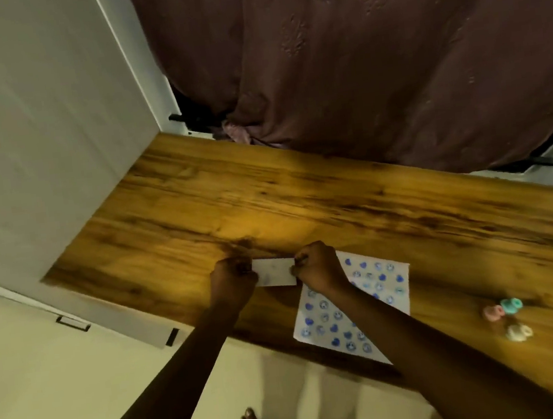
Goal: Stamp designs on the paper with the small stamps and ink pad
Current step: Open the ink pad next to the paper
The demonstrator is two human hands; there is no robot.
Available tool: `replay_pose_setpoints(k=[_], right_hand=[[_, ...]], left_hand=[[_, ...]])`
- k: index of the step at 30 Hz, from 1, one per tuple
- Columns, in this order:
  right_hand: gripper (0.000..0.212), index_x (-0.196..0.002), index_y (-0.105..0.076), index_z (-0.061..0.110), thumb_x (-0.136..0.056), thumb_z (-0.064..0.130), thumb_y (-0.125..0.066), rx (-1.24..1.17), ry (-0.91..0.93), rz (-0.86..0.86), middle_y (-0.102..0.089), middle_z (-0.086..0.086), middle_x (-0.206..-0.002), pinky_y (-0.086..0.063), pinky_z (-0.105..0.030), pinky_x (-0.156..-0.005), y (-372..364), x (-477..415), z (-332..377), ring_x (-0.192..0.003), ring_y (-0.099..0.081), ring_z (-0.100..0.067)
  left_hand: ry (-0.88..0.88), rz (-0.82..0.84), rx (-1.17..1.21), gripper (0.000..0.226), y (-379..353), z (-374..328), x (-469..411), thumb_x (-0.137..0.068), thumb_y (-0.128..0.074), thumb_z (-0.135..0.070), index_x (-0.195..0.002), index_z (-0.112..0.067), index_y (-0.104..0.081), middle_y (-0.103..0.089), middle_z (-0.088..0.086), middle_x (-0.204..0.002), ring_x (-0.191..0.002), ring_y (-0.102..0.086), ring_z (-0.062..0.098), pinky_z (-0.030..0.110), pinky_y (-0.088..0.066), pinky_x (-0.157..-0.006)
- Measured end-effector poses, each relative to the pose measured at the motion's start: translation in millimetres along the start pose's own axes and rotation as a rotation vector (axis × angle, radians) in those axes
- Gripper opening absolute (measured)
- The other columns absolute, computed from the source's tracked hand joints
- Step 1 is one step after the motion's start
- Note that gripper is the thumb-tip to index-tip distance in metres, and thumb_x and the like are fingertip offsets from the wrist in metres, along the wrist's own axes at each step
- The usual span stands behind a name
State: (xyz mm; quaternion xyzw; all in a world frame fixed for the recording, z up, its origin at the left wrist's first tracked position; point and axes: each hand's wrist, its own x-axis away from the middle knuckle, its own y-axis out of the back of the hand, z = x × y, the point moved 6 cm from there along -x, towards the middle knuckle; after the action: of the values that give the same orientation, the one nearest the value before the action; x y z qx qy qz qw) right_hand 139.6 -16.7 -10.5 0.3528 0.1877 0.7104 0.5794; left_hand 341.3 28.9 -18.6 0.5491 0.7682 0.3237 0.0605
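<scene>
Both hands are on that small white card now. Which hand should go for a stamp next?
The right hand, probably. The stamps lie on the table to the right, past the stamped paper; the left hand would have to cross over.

No readable text, label or number shows anywhere.

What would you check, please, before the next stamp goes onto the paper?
1. Ink pad in hand: ok; both the left hand and right hand grip the white ink pad at its ends.
2. Ink pad open: cannot tell; blurred.
3. Paper flat on the table: ok, though its near corner overhangs the edge.
4. Free space on the paper: not ok; blue prints cover most of it.
5. Stamps within reach: ok; grouped right of the paper.
6. Stamp picked up: not ok.
</scene>
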Motion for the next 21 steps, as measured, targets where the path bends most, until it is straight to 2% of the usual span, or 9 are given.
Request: replay_pose_setpoints(k=[4, 6, 10, 14, 16, 18, 21], right_hand=[[0.018, -0.101, -0.078, 0.001, -0.087, 0.013, -0.078, 0.021, -0.02, 0.02, -0.078, -0.017, -0.105, -0.058, -0.045, -0.091, -18.9, 0.2, 1.6, -0.103, -0.072, -0.031], [0.019, -0.102, -0.078, 0.001, -0.087, 0.014, -0.078, 0.028, -0.025, 0.027, -0.078, -0.016, -0.105, -0.058, -0.044, -0.092, -24.5, 0.6, 1.9, -0.103, -0.072, -0.03], [0.023, -0.107, -0.076, 0.005, -0.087, 0.017, -0.079, 0.031, -0.048, 0.018, -0.077, -0.013, -0.11, -0.058, -0.042, -0.093, -29.5, 1.9, 2.3, -0.106, -0.071, -0.028], [0.019, -0.104, -0.078, 0.006, -0.088, 0.016, -0.077, 0.032, -0.035, 0.003, -0.078, -0.013, -0.108, -0.059, -0.043, -0.092, -29.4, 3.3, 3.1, -0.103, -0.072, -0.028], [0.02, -0.107, -0.078, 0.006, -0.09, 0.017, -0.076, 0.027, -0.026, 0.005, -0.077, -0.013, -0.11, -0.058, -0.042, -0.093, -29.3, 4.4, 3.6, -0.105, -0.071, -0.028], [0.02, -0.107, -0.079, 0.006, -0.092, 0.017, -0.074, 0.027, -0.01, 0.007, -0.077, -0.014, -0.11, -0.057, -0.039, -0.093, -28.9, 6.5, 4.1, -0.105, -0.071, -0.029], [0.022, -0.113, -0.078, 0.007, -0.094, 0.017, -0.071, 0.011, 0.002, -0.015, -0.077, -0.012, -0.116, -0.053, -0.032, -0.095, -24.9, 11.4, 1.0, -0.11, -0.07, -0.027]], left_hand=[[0.01, 0.005, -0.047, 0.027, 4.7, 16.6, -0.8, -0.078, -0.077, -0.002, -0.104, -0.005, -0.08, -0.081, 0.013, -0.102, -0.089, -0.07, 0.019, 0.018, -0.04, -0.071], [0.024, 0.027, -0.068, 0.027, 4.6, 22.9, -1.2, -0.08, -0.077, -0.005, -0.107, -0.005, -0.079, -0.08, 0.013, -0.105, -0.091, -0.069, 0.019, 0.02, -0.041, -0.073], [-0.012, 0.082, -0.146, 0.031, 2.5, 26.1, -3.5, -0.084, -0.076, -0.01, -0.115, -0.005, -0.076, -0.078, 0.014, -0.114, -0.106, -0.072, 0.031, 0.028, -0.047, -0.082], [-0.069, 0.126, -0.19, 0.032, 1.9, 25.5, -6.3, -0.086, -0.076, -0.012, -0.117, -0.003, -0.074, -0.077, 0.014, -0.116, -0.106, -0.073, 0.031, 0.033, -0.053, -0.085], [-0.129, 0.149, -0.244, 0.036, 0.4, 24.0, -6.0, -0.087, -0.076, -0.016, -0.12, -0.003, -0.072, -0.077, 0.014, -0.119, -0.107, -0.073, 0.03, 0.037, -0.057, -0.089], [-0.219, 0.13, -0.321, 0.046, -0.6, 20.4, -3.5, -0.089, -0.078, -0.022, -0.13, -0.007, -0.065, -0.071, 0.012, -0.129, -0.117, -0.068, 0.03, 0.044, -0.056, -0.099], [-0.452, 0.166, -0.434, 0.045, -5.7, 9.1, 2.2, -0.091, -0.075, -0.028, -0.133, -0.017, -0.064, -0.066, 0.007, -0.137, -0.131, -0.058, 0.029, 0.043, -0.051, -0.108]])
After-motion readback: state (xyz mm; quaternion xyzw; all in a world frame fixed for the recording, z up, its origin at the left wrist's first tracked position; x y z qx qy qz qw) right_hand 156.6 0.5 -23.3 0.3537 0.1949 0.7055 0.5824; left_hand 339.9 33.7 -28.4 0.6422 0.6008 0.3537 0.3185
